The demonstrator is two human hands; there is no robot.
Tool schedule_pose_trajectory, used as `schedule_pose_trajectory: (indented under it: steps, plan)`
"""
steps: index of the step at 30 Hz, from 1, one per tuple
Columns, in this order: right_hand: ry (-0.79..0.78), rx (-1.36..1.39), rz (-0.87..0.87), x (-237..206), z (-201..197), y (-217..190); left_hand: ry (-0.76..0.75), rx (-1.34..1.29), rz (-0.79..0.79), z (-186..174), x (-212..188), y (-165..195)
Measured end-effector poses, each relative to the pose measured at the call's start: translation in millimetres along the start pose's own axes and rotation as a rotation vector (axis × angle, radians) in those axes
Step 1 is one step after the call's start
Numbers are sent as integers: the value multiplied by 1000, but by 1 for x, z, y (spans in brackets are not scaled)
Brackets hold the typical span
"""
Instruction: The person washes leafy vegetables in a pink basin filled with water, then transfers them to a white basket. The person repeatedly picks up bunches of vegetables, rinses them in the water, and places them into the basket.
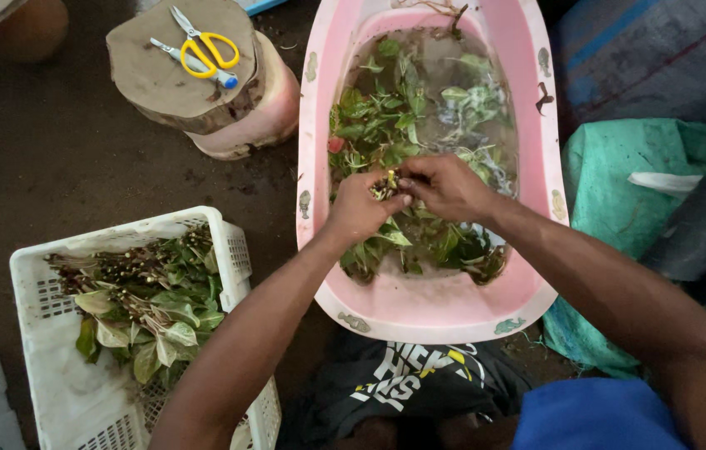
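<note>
Centrally, both hands meet over the pink tub [528, 167], which holds water and floating green leaves [378, 125]. The left hand [359, 208] is curled narrowly around a small bunch of stems [386, 184], and the right hand [445, 187] pinches the same bunch from the other side, fingertips touching it; holding it between both hands above the water likely keeps the stems gathered while they drip back into the tub. The bunch is partly hidden by the fingers, so how many stems it has is hard to tell. At the lower left of the frame a white slotted crate [228, 242] carries leafy cuttings [149, 300] laid with stems pointing one way, close enough to reach from the tub. At the upper left, yellow-handled scissors [203, 46] and a small blue-tipped tool [195, 65] rest on a wooden stump [178, 92], kept dry and apart from the wet work. A green cloth [620, 175] lies at the right on the floor
</note>
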State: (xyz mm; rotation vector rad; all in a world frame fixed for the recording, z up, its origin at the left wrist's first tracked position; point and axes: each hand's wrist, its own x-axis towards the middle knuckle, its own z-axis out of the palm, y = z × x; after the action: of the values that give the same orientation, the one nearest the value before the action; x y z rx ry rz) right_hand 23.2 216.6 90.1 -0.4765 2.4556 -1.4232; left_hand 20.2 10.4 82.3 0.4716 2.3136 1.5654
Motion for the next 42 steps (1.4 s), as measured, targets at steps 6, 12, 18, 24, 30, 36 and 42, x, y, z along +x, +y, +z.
schedule_pose_trajectory:
  steps: [6,12,18,24,30,36,42]
  plan:
    - [2,-86,-27,-1,-4,16,-92,-246,-117,1,3,-10]
    - [167,-3,2,1,-7,51,-91,-263,-85,-3,1,-13]
    - [275,1,45,8,-26,82,141,-371,-288,-24,4,-20]
    - [121,-476,309,25,-23,86,220,-839,39,-59,4,-26]
    - [178,-537,43,26,-9,74,354,-1020,-117,-66,-4,-18]
    - [21,-568,210,24,3,70,387,-952,-92,-64,-11,-7]
    - [38,46,316,17,-24,39,309,-407,-76,-46,1,-1]
